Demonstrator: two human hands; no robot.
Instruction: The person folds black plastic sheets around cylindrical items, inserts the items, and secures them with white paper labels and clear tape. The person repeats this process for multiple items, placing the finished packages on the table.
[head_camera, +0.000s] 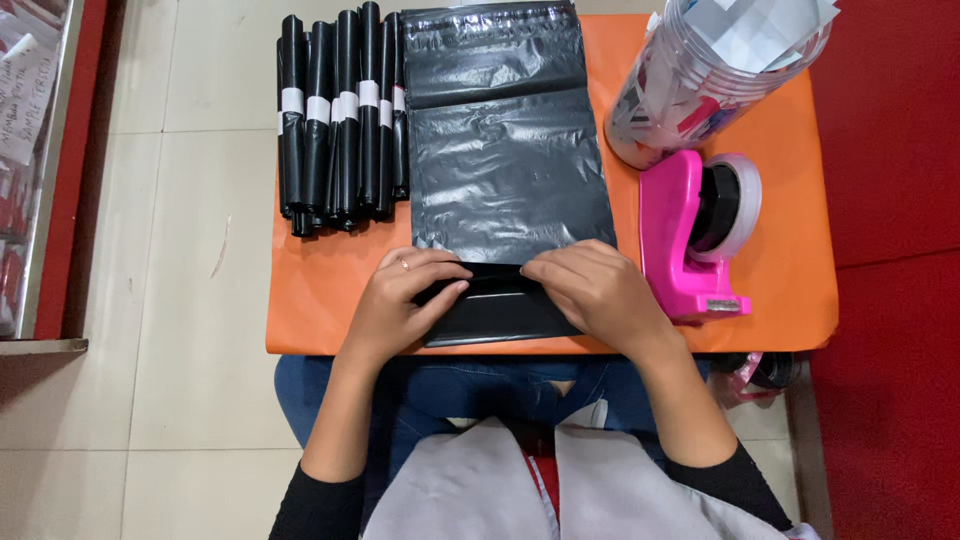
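A small packing station: orange table (320, 300) with rolled black mailer bags (340, 120), pink tape dispenser (690, 240), tiled floor (170, 200).

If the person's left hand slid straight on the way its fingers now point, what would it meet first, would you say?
The left hand points right along the folded edge of the black plastic mailing bag, so it would likely meet the right hand's fingertips first; only a narrow gap separates them.

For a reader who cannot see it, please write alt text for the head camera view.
Both hands, left hand and right hand, press a fold in a black plastic bag on an orange table. Rolled black bags lie left; a pink tape dispenser stands right.
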